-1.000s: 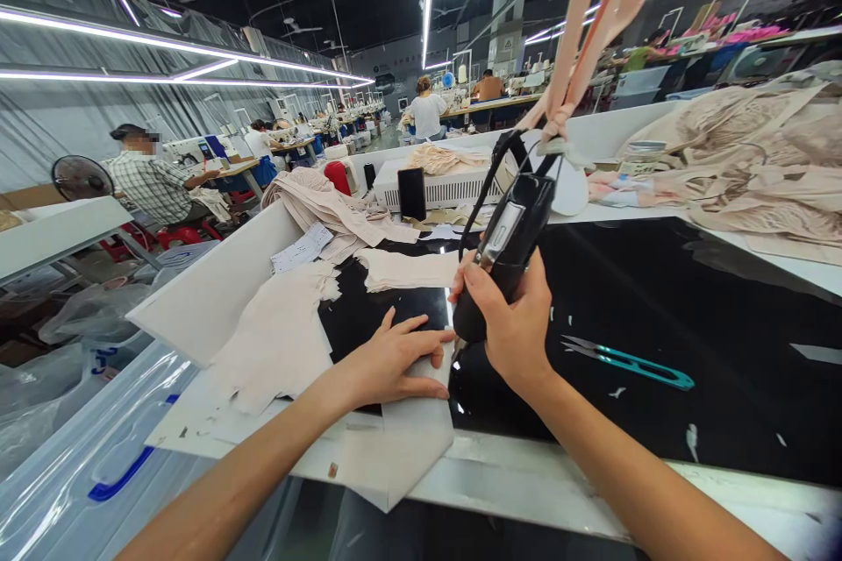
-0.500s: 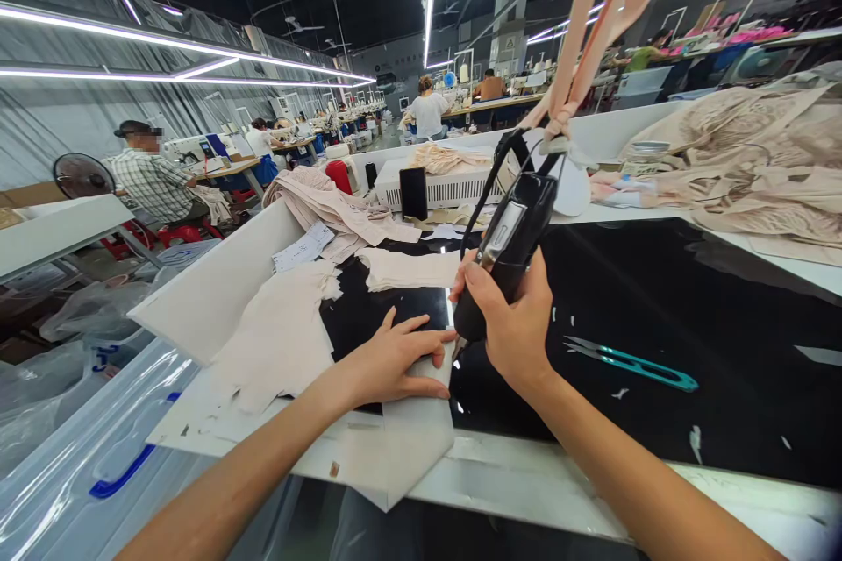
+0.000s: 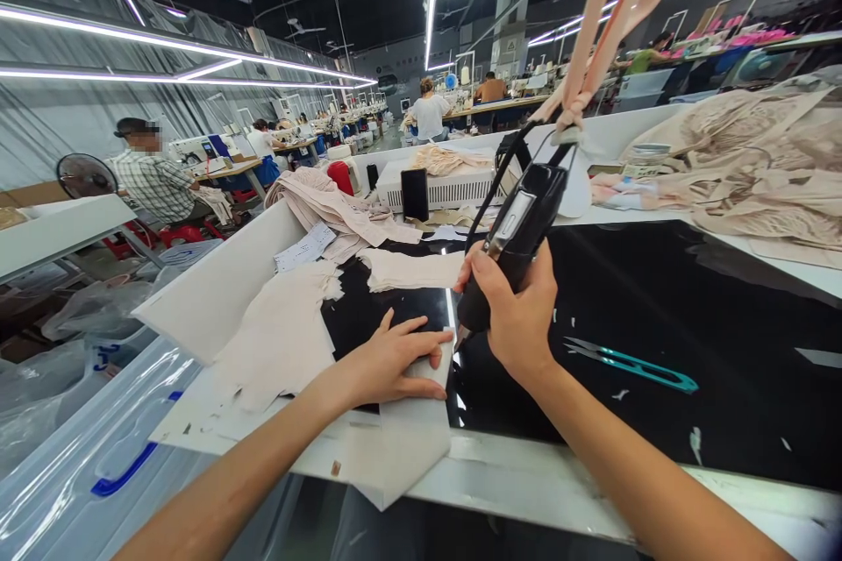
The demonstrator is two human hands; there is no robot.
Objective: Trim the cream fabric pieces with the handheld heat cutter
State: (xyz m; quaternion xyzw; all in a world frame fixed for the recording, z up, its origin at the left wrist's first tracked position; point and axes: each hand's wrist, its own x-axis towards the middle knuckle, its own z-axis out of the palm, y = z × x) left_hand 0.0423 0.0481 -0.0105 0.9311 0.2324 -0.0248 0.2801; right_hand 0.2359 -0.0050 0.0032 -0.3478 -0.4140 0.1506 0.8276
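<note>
Blk tool [image 3: 518,223] x1, R fingers [image 3: 493,282] clamped on it, L fingers [image 3: 427,341] apart on 1 pale pc [image 3: 409,449]

Pink strips [image 3: 592,17] cut off above, label [image 3: 304,247] print illegible (too small), pale piece [image 3: 411,438] partly hidden by left hand [image 3: 398,359]

1 black tool [image 3: 519,223], 1 teal snipper [image 3: 617,358], 1 red cone [image 3: 340,178]

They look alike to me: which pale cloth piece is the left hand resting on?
The front piece, hanging over the table edge; the strip behind and ragged piece farther left don't overhang.
</note>
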